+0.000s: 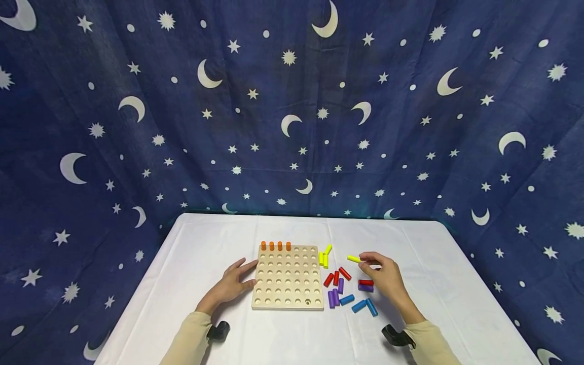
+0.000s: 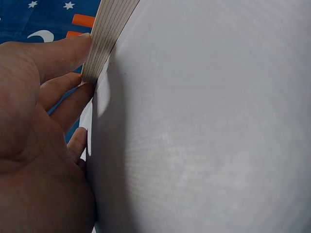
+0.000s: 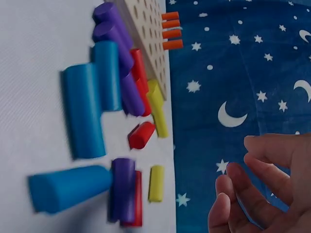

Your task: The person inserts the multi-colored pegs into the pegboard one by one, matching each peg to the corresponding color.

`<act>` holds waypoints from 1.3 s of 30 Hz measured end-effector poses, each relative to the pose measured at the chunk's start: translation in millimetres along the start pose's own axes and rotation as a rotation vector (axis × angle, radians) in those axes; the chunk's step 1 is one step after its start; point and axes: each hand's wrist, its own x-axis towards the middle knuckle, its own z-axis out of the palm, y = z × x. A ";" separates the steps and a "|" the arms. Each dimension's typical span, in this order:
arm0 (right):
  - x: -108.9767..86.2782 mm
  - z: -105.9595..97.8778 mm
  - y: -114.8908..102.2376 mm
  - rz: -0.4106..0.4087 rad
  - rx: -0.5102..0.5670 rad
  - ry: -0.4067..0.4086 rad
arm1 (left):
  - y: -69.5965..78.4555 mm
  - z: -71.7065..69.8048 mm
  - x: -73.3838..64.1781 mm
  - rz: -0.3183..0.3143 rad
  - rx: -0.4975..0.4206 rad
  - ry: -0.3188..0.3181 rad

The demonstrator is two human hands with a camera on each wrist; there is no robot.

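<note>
A pale wooden pegboard (image 1: 288, 278) with rows of round holes lies on the table; several orange pegs (image 1: 280, 246) stand along its far row. Against the board's left edge rest the fingertips of my left hand (image 1: 231, 284); the left wrist view shows the thumb and fingers touching the board's layered side (image 2: 108, 39). My right hand (image 1: 385, 276) hovers close to a single yellow peg (image 1: 353, 258) lying on the cloth. In the right wrist view, its loosely bent fingers (image 3: 252, 191) hold nothing and are apart from that yellow peg (image 3: 156, 183).
Right of the board lie loose yellow pegs (image 1: 326, 258), red pegs (image 1: 336, 278), purple pegs (image 1: 336, 297) and blue pegs (image 1: 359, 306). A red peg (image 1: 366, 282) lies beside a purple peg (image 1: 366, 288) by the right hand. Behind the white table (image 1: 219, 228) hangs a starry blue curtain (image 1: 255, 167).
</note>
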 end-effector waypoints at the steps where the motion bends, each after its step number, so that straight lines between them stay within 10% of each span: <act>1: -0.6 -1.1 2.9 0.002 -0.006 -0.003 | -0.1 0.1 0.0 -0.002 -0.002 -0.001; 17: -7.9 -10.4 54.2 0.004 -0.105 -0.107 | -2.6 3.7 1.1 -0.021 -0.003 0.004; 39: -6.2 -8.6 65.9 0.012 -0.167 -0.209 | -0.8 2.4 0.6 -0.019 -0.013 0.002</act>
